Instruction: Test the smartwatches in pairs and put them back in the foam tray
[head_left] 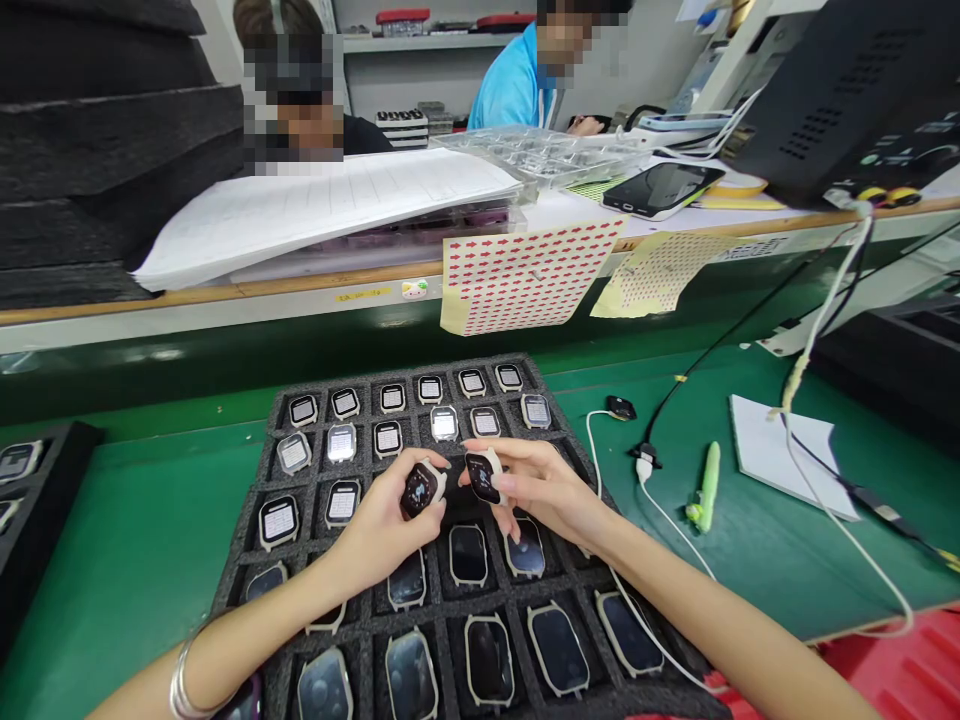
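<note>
In my left hand [397, 510] is a smartwatch without a strap [421, 488], its dark screen lit with a small picture. A second smartwatch [484, 474], also lit, is pinched in my right hand [544, 485] a little to the right; the two watches are apart. Both hands are above a black foam tray [442, 625] whose compartments hold several more watch bodies. Toward the back, watches such as this one [392, 398] show pale, text-like screens. Nearer me, the watches [489, 660] have dark screens. My forearms cover part of the tray.
A white cable [600, 450] runs along the tray's right side from a small black puck [621, 407]. Further right lie a green pen-like object [706, 490] and white paper [787, 450]. A phone [664, 188] rests on the shelf. Two people sit behind it.
</note>
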